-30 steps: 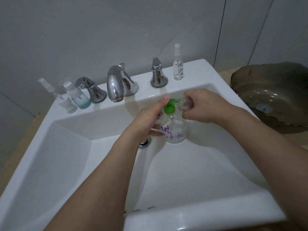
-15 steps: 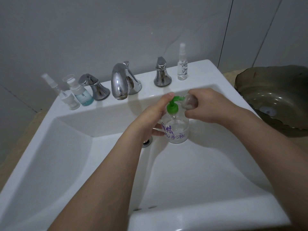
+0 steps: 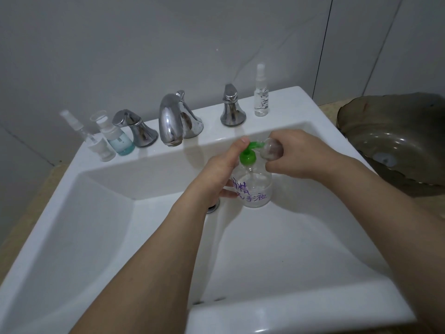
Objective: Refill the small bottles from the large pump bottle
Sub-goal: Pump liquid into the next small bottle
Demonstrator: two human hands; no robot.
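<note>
The left hand grips the upright clear large pump bottle with green pump head in the white sink, thumb atop; its spout points right into a small clear bottle, seemingly tilted, held by the right hand.

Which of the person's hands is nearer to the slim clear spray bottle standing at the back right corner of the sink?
The right hand. It holds a small bottle just in front of the slim spray bottle; the left hand is further left, on the pump bottle.
</note>
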